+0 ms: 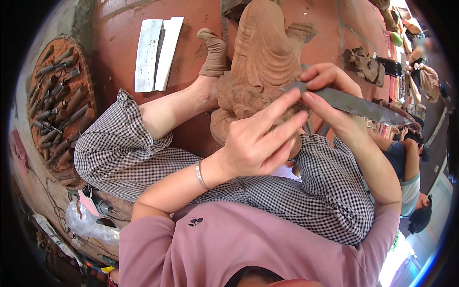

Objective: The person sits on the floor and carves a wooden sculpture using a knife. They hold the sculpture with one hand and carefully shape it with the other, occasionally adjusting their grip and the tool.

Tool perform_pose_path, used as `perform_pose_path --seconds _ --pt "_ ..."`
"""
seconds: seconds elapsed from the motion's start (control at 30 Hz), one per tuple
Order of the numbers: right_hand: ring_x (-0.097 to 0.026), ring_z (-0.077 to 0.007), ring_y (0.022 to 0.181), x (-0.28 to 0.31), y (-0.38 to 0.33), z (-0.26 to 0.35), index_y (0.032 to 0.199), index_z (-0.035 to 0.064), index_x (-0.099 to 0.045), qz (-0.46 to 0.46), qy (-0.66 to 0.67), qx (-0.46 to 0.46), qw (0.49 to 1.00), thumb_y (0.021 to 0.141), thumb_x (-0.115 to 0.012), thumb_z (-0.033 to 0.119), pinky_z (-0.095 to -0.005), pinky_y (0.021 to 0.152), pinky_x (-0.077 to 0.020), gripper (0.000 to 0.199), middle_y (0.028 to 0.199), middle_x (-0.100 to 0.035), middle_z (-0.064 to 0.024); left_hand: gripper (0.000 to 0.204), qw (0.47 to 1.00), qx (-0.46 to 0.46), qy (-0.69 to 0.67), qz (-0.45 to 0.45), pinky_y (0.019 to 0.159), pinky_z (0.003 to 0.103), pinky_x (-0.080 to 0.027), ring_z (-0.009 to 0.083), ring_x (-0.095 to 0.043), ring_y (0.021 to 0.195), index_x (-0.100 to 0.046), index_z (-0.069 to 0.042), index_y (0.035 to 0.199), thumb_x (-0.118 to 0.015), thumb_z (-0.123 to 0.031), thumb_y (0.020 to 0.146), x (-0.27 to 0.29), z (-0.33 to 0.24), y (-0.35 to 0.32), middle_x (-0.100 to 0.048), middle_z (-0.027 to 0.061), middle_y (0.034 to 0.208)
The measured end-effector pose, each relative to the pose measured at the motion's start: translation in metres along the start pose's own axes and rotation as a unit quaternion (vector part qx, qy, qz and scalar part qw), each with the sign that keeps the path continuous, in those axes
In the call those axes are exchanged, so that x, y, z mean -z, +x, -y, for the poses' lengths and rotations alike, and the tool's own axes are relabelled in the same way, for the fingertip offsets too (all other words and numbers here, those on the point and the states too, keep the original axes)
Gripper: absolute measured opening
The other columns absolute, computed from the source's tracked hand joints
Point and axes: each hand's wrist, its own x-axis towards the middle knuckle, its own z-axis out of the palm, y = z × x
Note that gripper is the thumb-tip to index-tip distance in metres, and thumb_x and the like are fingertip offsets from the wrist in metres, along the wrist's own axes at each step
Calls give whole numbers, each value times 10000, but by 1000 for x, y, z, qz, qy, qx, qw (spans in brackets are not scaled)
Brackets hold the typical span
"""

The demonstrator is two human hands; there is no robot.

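Note:
My right hand (337, 98) pinches a long, dark, flat blade (366, 106) near one end, between thumb and fingers. The blade's tapered end points off to the right. Close by on the left is my left hand (260, 141), its fingers stretched out and the fingertips at the blade's near end. Its thumb is mostly hidden. Behind both hands, a reddish-brown wood carving (263, 52) with robe-like folds stands between my legs. My hands cover part of its knobbly lower section.
A round basket (91, 95) full of carving tools sits at the left. Folded white paper strips (148, 55) lie on the red tiled floor (191, 12). A rough wood piece (366, 67) is at the right, with another person (409, 177) beyond. A clear plastic bag (88, 217) lies lower left.

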Motion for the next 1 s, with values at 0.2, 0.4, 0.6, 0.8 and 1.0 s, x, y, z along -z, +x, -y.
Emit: perform_pose_path --seconds 0.2,0.4,0.6,0.8,1.0 --pt "-619 -130 967 -7 15 -2 935 1 -628 10 -41 -4 999 837 -731 80 -277 849 -507 163 1036 -658 -89 508 999 25 2 34 594 260 -561 155 -705 685 -654 18 1218 -682 -33 714 -7 5 -10 -473 335 1394" --pt "-618 -155 957 -9 18 -4 895 -15 -634 26 -82 53 995 829 -717 51 -291 830 -502 125 1004 -648 -112 508 998 40 -12 46 602 262 -564 163 -706 696 -656 13 1213 -692 -42 709 -4 5 -11 -456 341 1406" --pt "-640 -210 912 -2 17 6 828 -22 -633 49 -174 123 976 794 -705 34 -315 788 -498 98 872 -630 -108 484 997 24 -14 75 576 261 -550 175 -700 682 -668 5 1188 -695 -59 710 -1 4 -11 -451 327 1420" --pt "-639 -207 865 -6 23 4 816 -27 -626 42 -166 141 975 775 -708 25 -307 752 -501 107 845 -628 -112 460 996 34 3 80 549 260 -539 161 -685 639 -689 -20 1162 -697 -78 706 -2 2 -11 -444 324 1427" --pt "-644 -207 812 -4 27 7 806 -24 -624 43 -180 175 967 760 -720 25 -299 708 -505 117 833 -627 -107 419 997 9 21 70 526 252 -531 156 -670 597 -705 -30 1118 -698 -106 706 -4 3 -10 -429 350 1422"
